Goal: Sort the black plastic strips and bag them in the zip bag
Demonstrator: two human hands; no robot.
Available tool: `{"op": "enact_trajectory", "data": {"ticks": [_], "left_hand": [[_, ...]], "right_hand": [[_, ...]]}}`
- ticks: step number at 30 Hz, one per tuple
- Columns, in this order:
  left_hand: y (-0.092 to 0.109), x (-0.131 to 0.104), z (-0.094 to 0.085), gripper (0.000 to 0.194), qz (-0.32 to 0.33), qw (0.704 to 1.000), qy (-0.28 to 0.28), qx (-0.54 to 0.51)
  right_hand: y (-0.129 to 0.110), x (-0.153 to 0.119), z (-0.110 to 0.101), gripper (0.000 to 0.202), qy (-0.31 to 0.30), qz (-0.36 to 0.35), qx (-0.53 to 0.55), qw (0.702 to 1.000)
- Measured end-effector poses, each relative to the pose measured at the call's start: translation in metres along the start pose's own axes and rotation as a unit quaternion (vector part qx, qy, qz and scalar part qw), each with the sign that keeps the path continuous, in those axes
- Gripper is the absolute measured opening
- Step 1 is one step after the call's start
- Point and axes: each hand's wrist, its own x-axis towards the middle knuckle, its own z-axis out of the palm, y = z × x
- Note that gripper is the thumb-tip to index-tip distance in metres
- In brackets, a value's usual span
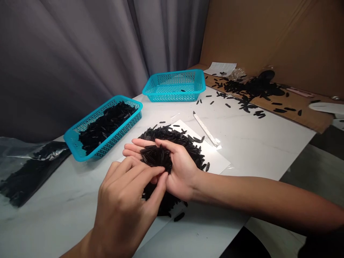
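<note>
Palm up, my right hand is cupped with its fingers stretched out, holding a handful of small flat black pieces. My left hand reaches over that palm. Its thumb and forefinger pinch together at the handful's near edge, on what looks like one black piece. Below both hands a large pile of the same pieces lies on a white sheet, partly hidden by the hands. The pieces are slim and oblong; their exact kind I cannot make out.
A blue basket of black pieces stands at left, beside a clear bag of more. Another blue basket at the back holds one piece. A white-wrapped craft knife or pen lies right of the pile. Loose pieces cover the cardboard.
</note>
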Motion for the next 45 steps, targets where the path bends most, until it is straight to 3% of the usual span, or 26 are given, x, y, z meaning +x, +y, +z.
{"op": "enact_trajectory", "data": {"ticks": [13, 25, 32, 39, 45], "left_hand": [[-0.006, 0.007, 0.004, 0.007, -0.049, 0.998, -0.03, -0.032], [-0.002, 0.01, 0.01, 0.008, -0.167, 0.977, -0.058, -0.118], [0.002, 0.011, 0.011, 0.008, -0.184, 0.973, -0.07, -0.117], [-0.002, 0.018, -0.002, 0.006, -0.161, 0.981, -0.065, -0.083], [-0.011, 0.031, -0.022, 0.004, -0.153, 0.986, -0.039, -0.062]], "right_hand": [[0.0, 0.001, 0.003, 0.047, 0.064, -0.004, -0.048, 0.997], [0.0, -0.001, 0.005, 0.042, 0.068, -0.026, -0.028, 0.997], [0.0, 0.002, -0.001, 0.042, 0.068, -0.023, -0.033, 0.997], [-0.006, 0.002, -0.003, 0.044, 0.019, -0.014, -0.009, 1.0], [-0.015, 0.01, 0.003, 0.044, 0.035, -0.072, 0.02, 0.997]]}}
